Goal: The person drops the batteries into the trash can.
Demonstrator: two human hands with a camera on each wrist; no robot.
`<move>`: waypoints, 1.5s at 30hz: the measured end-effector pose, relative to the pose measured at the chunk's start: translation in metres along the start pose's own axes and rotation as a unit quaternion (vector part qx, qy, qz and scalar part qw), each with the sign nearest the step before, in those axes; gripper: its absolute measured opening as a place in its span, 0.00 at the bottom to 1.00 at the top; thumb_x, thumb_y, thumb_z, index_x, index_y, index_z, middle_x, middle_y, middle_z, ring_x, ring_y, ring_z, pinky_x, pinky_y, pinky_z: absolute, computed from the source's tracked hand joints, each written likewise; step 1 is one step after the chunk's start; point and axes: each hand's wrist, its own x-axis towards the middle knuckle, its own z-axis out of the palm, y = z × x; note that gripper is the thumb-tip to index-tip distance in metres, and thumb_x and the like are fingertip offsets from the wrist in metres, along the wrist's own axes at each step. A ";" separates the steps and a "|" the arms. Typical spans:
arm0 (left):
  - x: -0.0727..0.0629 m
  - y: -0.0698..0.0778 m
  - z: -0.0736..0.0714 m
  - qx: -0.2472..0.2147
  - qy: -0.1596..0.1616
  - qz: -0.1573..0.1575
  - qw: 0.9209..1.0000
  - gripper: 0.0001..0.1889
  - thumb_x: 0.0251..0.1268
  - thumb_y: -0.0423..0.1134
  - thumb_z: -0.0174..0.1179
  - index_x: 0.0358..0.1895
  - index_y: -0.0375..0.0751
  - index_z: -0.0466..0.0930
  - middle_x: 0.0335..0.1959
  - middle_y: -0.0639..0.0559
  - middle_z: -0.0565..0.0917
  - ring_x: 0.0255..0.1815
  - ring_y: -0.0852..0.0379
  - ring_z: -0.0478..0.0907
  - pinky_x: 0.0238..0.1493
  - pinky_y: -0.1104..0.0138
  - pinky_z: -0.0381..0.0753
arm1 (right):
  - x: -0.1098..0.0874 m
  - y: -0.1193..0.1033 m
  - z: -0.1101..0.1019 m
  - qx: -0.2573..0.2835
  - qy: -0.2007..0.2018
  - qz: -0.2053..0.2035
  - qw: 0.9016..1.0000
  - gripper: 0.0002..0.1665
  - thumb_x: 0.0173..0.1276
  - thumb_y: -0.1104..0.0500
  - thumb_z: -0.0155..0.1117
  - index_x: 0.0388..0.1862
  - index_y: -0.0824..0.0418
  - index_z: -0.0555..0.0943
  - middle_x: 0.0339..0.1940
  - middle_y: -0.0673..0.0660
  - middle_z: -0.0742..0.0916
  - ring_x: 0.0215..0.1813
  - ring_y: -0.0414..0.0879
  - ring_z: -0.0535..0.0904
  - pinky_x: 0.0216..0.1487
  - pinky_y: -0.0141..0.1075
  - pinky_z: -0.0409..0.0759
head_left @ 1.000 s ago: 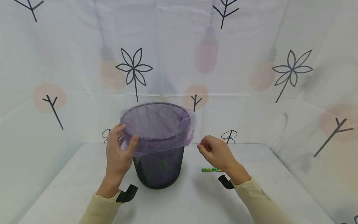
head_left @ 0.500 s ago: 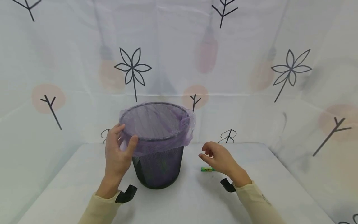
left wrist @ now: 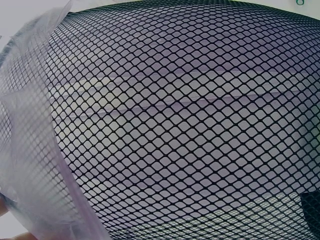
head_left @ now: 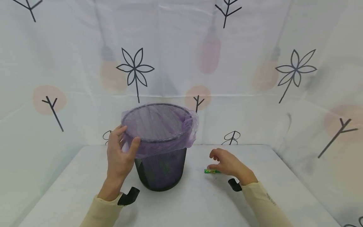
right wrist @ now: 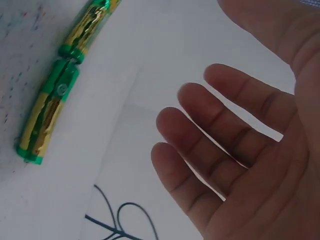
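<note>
A black mesh trash bin [head_left: 170, 173] stands upright on the table, its rim draped with a purple bin liner [head_left: 164, 149]. My left hand [head_left: 120, 157] holds the bin at its left rim, thumb toward the front and fingers round the side. The mesh [left wrist: 190, 135] fills the left wrist view. My right hand [head_left: 227, 162] hovers over two green-and-gold batteries, fingers loosely bent and holding nothing. In the right wrist view, the nearer battery [right wrist: 47, 110] and the farther battery [right wrist: 87, 30] lie end to end. From the head, one battery [head_left: 210, 171] shows; the hand covers the other.
The white table [head_left: 193, 208] ends at a pale curtain [head_left: 175, 85] printed with flowers and twigs, which also rises along both sides. Each wrist wears a black mount, seen at the left cuff [head_left: 129, 196] and right cuff [head_left: 234, 185].
My right hand has moved down and slightly right, over the batteries, its fingers loosening from a tighter curl. The left hand and trash bin have stayed in place.
</note>
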 end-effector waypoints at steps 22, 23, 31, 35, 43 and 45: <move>0.001 -0.001 0.000 -0.001 0.004 0.001 1.000 0.29 0.56 0.36 0.65 0.62 0.34 0.68 0.66 0.41 0.66 0.65 0.44 0.66 0.63 0.47 0.69 | 0.004 0.033 0.019 0.004 -0.072 0.072 0.995 0.21 0.49 0.51 0.77 0.39 0.55 0.78 0.36 0.52 0.78 0.39 0.46 0.71 0.43 0.43 0.74; 0.001 -0.001 0.000 -0.001 0.004 0.001 1.000 0.29 0.56 0.36 0.65 0.62 0.34 0.68 0.66 0.41 0.66 0.65 0.44 0.66 0.63 0.47 0.69 | 0.004 0.034 0.021 0.005 -0.076 0.076 0.994 0.21 0.49 0.51 0.77 0.38 0.55 0.78 0.35 0.52 0.78 0.39 0.46 0.71 0.42 0.42 0.74; 0.001 0.001 0.000 -0.002 0.001 0.002 1.000 0.29 0.57 0.37 0.65 0.62 0.35 0.68 0.66 0.42 0.67 0.65 0.44 0.66 0.63 0.46 0.69 | 0.005 0.035 0.026 0.009 -0.089 0.088 0.992 0.17 0.50 0.53 0.77 0.33 0.54 0.77 0.30 0.49 0.77 0.36 0.45 0.71 0.39 0.40 0.72; 0.001 0.002 0.000 0.000 0.000 0.003 1.000 0.28 0.58 0.38 0.64 0.62 0.35 0.68 0.66 0.42 0.66 0.65 0.44 0.66 0.63 0.46 0.69 | 0.005 0.034 0.026 0.018 -0.096 0.093 0.991 0.16 0.51 0.54 0.77 0.31 0.55 0.77 0.28 0.49 0.77 0.34 0.45 0.71 0.36 0.38 0.72; 0.001 0.000 0.000 0.002 0.001 -0.001 1.000 0.29 0.58 0.38 0.64 0.62 0.35 0.68 0.66 0.42 0.66 0.65 0.44 0.66 0.63 0.47 0.69 | 0.001 0.030 0.024 0.026 -0.119 0.118 0.986 0.14 0.54 0.56 0.75 0.30 0.55 0.76 0.28 0.49 0.78 0.32 0.44 0.72 0.33 0.37 0.72; 0.000 0.000 0.000 0.003 0.001 -0.002 1.000 0.29 0.57 0.38 0.64 0.62 0.35 0.68 0.66 0.42 0.66 0.65 0.44 0.66 0.63 0.47 0.69 | 0.000 0.030 0.024 0.027 -0.122 0.116 0.985 0.13 0.55 0.56 0.74 0.29 0.55 0.76 0.27 0.49 0.78 0.32 0.44 0.72 0.32 0.37 0.72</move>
